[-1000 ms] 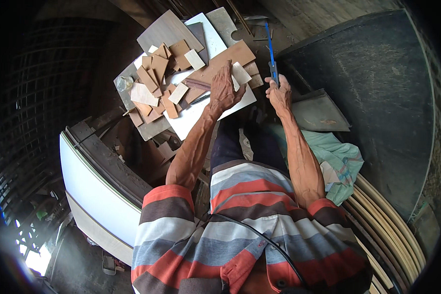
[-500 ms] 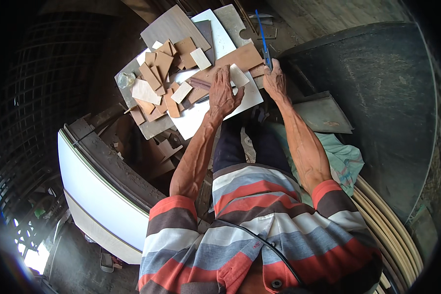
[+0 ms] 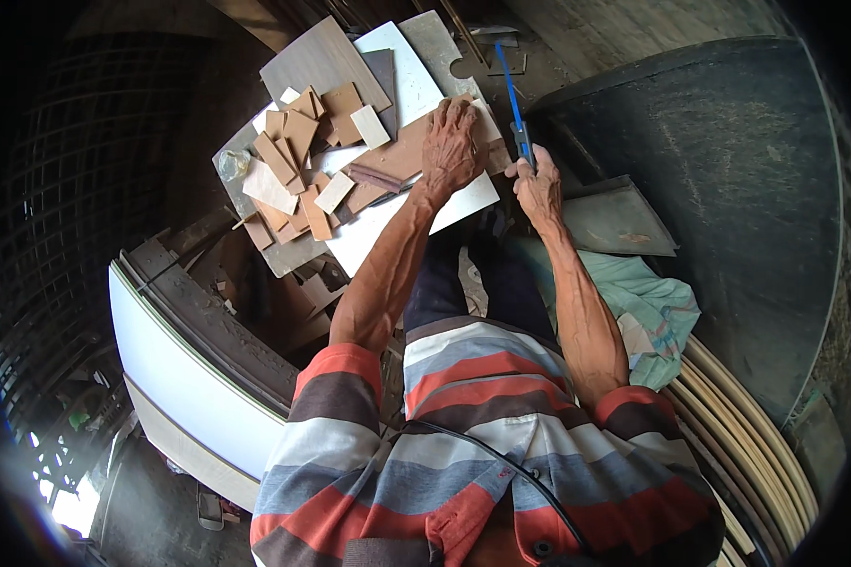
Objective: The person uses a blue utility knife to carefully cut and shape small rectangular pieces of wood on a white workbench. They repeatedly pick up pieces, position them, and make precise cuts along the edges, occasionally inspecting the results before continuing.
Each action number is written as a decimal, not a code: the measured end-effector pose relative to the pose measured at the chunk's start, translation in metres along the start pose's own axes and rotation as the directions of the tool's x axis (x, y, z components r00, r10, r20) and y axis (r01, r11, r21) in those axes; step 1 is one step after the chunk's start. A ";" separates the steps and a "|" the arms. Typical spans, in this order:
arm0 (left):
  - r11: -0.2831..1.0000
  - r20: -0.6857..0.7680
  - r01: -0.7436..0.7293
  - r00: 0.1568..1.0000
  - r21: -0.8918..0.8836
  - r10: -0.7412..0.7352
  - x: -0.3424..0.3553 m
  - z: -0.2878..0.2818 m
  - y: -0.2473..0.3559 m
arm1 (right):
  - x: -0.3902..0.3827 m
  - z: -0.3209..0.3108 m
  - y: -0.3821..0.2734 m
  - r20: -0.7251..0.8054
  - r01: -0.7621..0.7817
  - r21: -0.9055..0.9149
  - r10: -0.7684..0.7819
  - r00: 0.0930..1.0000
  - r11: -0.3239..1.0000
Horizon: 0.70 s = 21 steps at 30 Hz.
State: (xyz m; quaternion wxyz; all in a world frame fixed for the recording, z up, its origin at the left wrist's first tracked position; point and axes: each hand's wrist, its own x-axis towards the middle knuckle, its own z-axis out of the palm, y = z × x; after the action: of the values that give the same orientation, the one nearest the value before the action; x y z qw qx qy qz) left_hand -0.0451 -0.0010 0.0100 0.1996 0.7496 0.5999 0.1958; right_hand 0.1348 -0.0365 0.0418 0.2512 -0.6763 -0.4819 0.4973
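My right hand (image 3: pixel 540 189) is closed around the dark handle of a hacksaw (image 3: pixel 515 104) with a narrow blue frame. The saw points away from me, just beyond the right end of the work surface. My left hand (image 3: pixel 452 146) presses down on a long brown board (image 3: pixel 399 146), its fingers bent over the board near the far edge. Under that board lies a white panel (image 3: pixel 473 200). Two dark reddish-brown strips (image 3: pixel 373 178) rest left of my left wrist. What lies directly beneath my left palm is hidden.
Many small brown offcuts (image 3: pixel 298 132) and a few pale ones (image 3: pixel 370 126) are piled on the left. A crumpled clear plastic bag (image 3: pixel 234 164) sits at the left edge. A large dark curved panel (image 3: pixel 709 189) stands to the right, above a green cloth (image 3: pixel 648 302).
My left hand has moved right and away from me, from beside the board's middle to its right part, its fingers now bent. My right hand and the saw have come slightly nearer me.
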 end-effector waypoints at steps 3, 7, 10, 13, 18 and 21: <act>0.993 0.068 0.024 0.997 0.116 -0.032 0.008 0.010 0.004 | -0.027 -0.011 -0.004 -0.035 0.068 -0.049 -0.070 0.997 0.996; 0.971 0.162 0.011 0.985 0.239 -0.051 0.007 0.014 -0.002 | -0.053 -0.020 -0.015 0.009 0.095 -0.012 -0.095 0.995 0.995; 0.977 0.125 0.004 0.992 0.215 -0.032 0.002 0.017 -0.006 | -0.058 -0.023 -0.009 0.050 0.104 -0.136 -0.098 0.994 0.985; 0.978 0.089 0.001 0.996 0.208 -0.019 0.002 0.020 -0.008 | -0.056 -0.019 0.001 0.013 0.235 -0.216 -0.238 0.971 0.948; 0.976 0.088 0.022 0.995 0.216 -0.042 0.002 0.018 -0.004 | -0.059 -0.022 -0.004 0.025 0.105 -0.126 -0.103 0.994 0.987; 0.972 0.071 0.030 0.996 0.231 -0.048 0.003 0.017 -0.002 | -0.060 -0.022 -0.003 0.028 0.123 -0.112 -0.121 0.992 0.986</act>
State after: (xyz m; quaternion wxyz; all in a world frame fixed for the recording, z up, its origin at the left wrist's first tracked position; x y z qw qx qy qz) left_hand -0.0371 0.0008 -0.0053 0.1379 0.7626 0.6252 0.0922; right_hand 0.1515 -0.0864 0.0783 0.2373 -0.6532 -0.5525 0.4602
